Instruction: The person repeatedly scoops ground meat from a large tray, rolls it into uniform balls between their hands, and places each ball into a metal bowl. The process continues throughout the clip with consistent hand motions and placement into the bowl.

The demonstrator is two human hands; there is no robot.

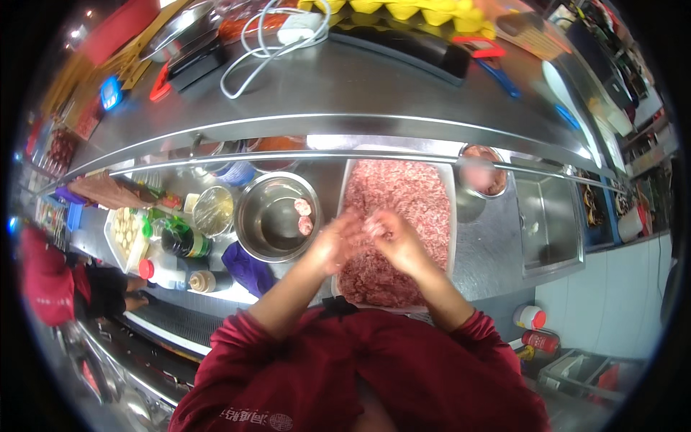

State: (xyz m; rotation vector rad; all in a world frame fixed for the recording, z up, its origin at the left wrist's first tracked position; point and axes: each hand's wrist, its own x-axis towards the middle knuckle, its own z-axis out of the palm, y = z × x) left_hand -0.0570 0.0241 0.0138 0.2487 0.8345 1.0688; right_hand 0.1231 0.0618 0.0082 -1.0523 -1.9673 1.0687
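A long white tub of ground meat lies before me, paler at its far end and darker near me. Both hands are over it, blurred. My right hand has its fingers curled around a small lump of ground meat. Close beside it, to the left, my left hand has its palm turned up and fingers spread, and no meat shows in it. Left of the tub stands a round steel pot with two meatballs against its right inner wall.
A raised steel shelf runs across beyond the tub. Bottles, a purple cloth and a film-covered bowl stand left. At right are a bowl of meat and a sink. A co-worker stands far left.
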